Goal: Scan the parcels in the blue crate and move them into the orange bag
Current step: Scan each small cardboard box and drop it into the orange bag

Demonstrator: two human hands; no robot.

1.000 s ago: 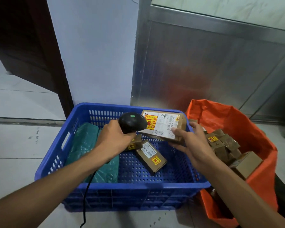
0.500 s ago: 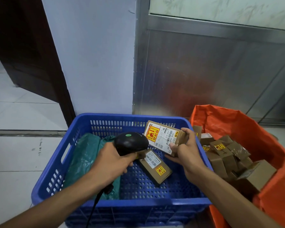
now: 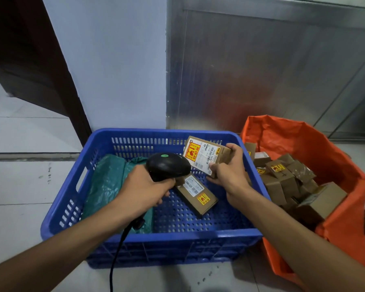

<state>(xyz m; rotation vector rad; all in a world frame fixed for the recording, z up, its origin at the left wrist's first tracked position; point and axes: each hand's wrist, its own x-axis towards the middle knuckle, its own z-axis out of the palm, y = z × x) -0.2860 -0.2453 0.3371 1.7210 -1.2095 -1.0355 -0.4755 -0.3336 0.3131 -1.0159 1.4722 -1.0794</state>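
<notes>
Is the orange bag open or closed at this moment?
Open: the orange bag's mouth is spread wide, and brown cardboard boxes show inside.

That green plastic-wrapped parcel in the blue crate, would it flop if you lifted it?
Probably. The green plastic-wrapped parcel looks wrinkled and slumps against the blue crate wall, so it likely sags rather than holding shape like the cardboard box beside it. Its glossy film may be somewhat slippery. Its weight cannot be judged from here.

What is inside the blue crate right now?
On the blue crate floor lie a flat brown box and a green plastic parcel. The right hand holds another labelled box above them. The left hand and scanner hide what lies beneath.
</notes>
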